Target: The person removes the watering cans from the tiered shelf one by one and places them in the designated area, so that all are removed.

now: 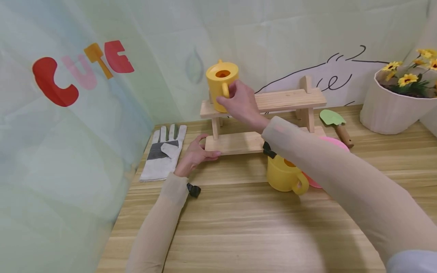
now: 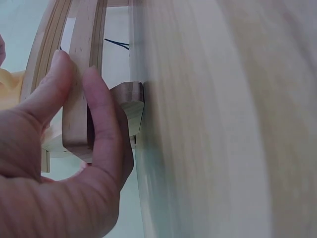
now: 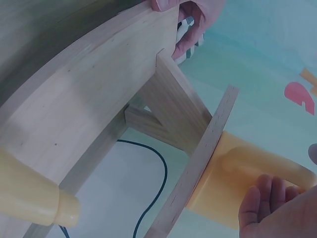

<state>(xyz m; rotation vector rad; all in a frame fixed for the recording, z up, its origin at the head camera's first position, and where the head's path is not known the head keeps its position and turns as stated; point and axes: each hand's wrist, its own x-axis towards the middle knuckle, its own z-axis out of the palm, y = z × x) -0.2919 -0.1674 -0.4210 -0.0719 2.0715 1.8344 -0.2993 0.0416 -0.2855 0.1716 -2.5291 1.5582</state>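
Note:
A small yellow watering can [image 1: 215,87] stands on the left end of the upper board [image 1: 286,100] of a two-tier wooden shelf. My right hand [image 1: 240,104] holds it by its handle, which faces me. In the right wrist view, the can's base [image 3: 213,186] meets the board and the curled fingers of my right hand [image 3: 277,208] are at the handle. My left hand [image 1: 196,155] grips the left end of the shelf's lower board [image 1: 239,144]. From the left wrist, that board end [image 2: 77,124] sits between thumb and fingers.
Another yellow watering can [image 1: 281,176] stands in front of the shelf, partly behind my right sleeve, beside a pink object [image 1: 332,142]. A work glove [image 1: 164,155] lies left. Rightward are a green trowel [image 1: 332,117] and a white pot [image 1: 385,102] of yellow flowers.

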